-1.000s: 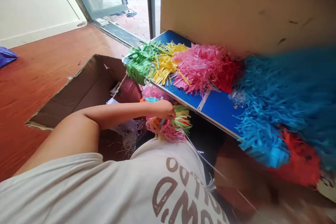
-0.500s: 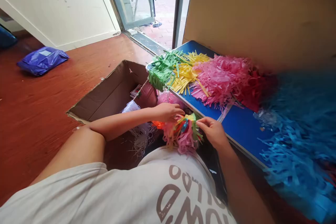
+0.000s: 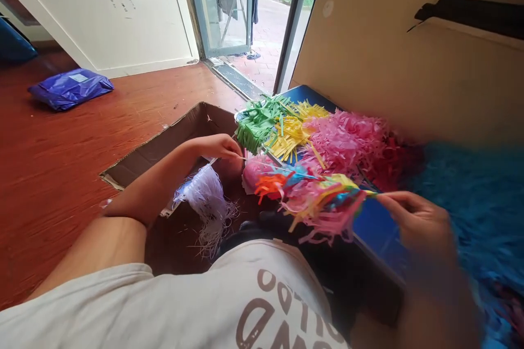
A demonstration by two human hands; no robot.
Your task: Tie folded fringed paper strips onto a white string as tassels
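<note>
1. The left hand has its grip pinched on a thin white string, out past the bench's far-left corner, where the green fringe lies.
2. The right hand's grip is pinched on the yellow-green end of the multicoloured garland, in front of the bench's near edge.
3. The garland hangs between the 2 hands; from where I stand I can't tell whether it brushes that edge.
4. I'd pull evenly from both ends, so the string runs straight and the strips drop without bunching.
5. I'd go gently on the right: the strips look thin and could tear.
6. I'd lift it clear of the yellow fringe, the pink fringe and the white strands; any of the 3 could snag.
</note>
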